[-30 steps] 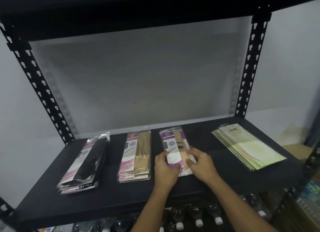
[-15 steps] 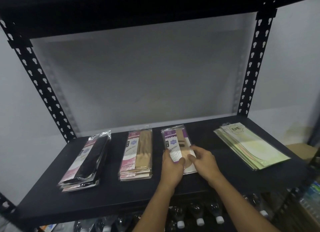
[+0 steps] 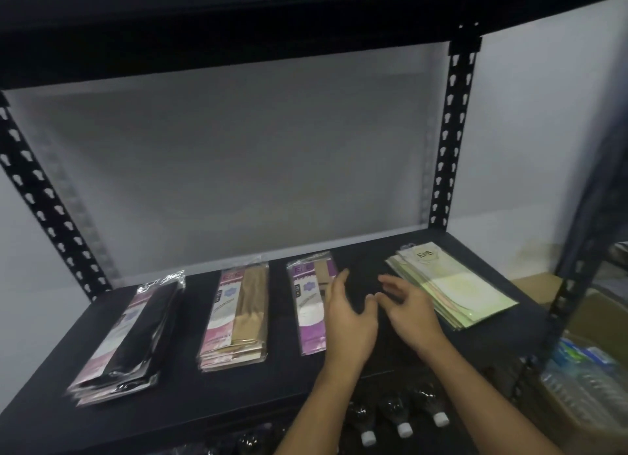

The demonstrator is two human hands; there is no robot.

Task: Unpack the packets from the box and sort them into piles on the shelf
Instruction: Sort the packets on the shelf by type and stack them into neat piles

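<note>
A black shelf (image 3: 176,403) carries 4 piles of packets in a row. At the far left lies the black-packet pile (image 3: 129,339), slanted, its near end close to the front edge. Next comes the pink-and-beige pile (image 3: 238,315), then the purple pile (image 3: 307,305), each apart from its neighbour. The left hand (image 3: 350,322) is over the right edge of the purple pile, fingers loosely spread and holding nothing; whether it touches the packets cannot be told. Just beside it, the right hand (image 3: 411,312) is above the bare shelf, fingers relaxed and slightly curled, also holding nothing. At the far right lies the pale green pile (image 3: 452,284), fanned a little. Below the shelf's front edge stand dark bottles (image 3: 401,417) with white caps.
</note>
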